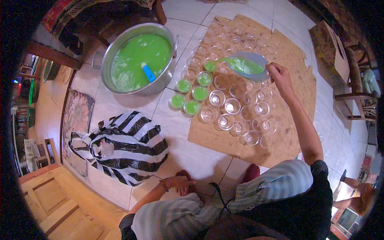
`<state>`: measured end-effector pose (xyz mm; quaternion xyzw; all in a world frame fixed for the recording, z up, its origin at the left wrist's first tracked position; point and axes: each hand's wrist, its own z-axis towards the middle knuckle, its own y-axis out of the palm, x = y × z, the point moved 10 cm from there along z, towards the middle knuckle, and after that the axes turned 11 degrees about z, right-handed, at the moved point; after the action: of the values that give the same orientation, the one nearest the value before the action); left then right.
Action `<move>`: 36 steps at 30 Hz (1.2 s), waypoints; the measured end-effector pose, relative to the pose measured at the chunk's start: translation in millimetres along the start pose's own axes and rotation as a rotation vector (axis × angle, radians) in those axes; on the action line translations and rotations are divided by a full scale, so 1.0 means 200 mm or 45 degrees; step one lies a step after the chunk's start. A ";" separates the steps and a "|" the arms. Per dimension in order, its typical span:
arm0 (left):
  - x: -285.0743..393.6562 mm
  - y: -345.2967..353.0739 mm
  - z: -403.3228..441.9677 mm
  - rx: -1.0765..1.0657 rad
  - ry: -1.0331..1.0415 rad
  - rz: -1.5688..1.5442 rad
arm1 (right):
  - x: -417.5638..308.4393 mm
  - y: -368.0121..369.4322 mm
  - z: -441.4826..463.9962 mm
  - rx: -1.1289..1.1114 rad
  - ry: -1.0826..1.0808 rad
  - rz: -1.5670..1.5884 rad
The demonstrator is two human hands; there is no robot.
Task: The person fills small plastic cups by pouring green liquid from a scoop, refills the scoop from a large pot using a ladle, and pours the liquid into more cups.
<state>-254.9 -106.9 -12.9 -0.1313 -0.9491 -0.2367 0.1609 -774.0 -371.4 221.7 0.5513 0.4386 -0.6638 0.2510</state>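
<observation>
In the head view, my right hand point(280, 78) grips a translucent bluish jug point(256, 60) holding green liquid. The jug is tilted left, and liquid runs from its lip into a clear plastic cup point(210, 66). Several cups of green liquid, among them a front one point(192, 107), stand to the left of it. Many clear cups point(226, 122) without green liquid cover the cardboard sheet point(256, 155). My left hand point(180, 183) hangs by my left knee and foot, holding nothing, fingers stretched out.
A large metal pot point(166, 74) of green liquid stands on the tiles at upper left, with a blue handle point(148, 73) sticking up from it. A striped plastic bag point(138, 148) lies nearer me. A cardboard box point(326, 50) and a wooden chair point(356, 98) are at right; another person point(356, 196) is at lower right.
</observation>
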 end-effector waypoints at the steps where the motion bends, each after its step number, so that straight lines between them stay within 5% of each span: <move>1: 0.00 0.00 -0.01 0.003 -0.005 -0.004 | -0.01 0.01 0.00 -0.007 0.003 -0.016; 5: -0.01 -0.01 -0.04 0.008 -0.028 -0.008 | -0.04 0.03 0.00 -0.012 -0.021 -0.041; 8: 0.04 -0.01 -0.10 -0.019 0.198 -0.036 | -0.03 0.02 0.00 -0.005 -0.036 -0.022; 11: 0.02 -0.01 -0.11 0.043 0.009 0.003 | -0.06 0.03 -0.01 -0.007 -0.042 -0.044; 17: -0.14 0.06 0.17 -0.144 0.095 -0.012 | -0.06 0.04 0.00 -0.005 -0.050 -0.066; 23: -0.10 0.05 0.15 -0.019 0.456 -0.031 | -0.08 0.05 -0.01 -0.003 -0.043 -0.089; 26: 0.03 -0.01 -0.09 0.089 0.185 -0.057 | -0.06 0.04 0.01 0.004 -0.050 -0.093; 32: -0.09 0.07 0.16 -0.114 0.306 -0.132 | -0.09 0.06 -0.01 -0.005 -0.049 -0.073; 36: 0.00 0.01 -0.05 0.032 0.028 -0.096 | -0.07 0.07 0.00 -0.024 -0.028 -0.004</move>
<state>-251.8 -110.2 -3.5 -0.0908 -0.9545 -0.2319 0.1639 -757.7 -380.4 231.3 0.5411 0.4428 -0.6660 0.2599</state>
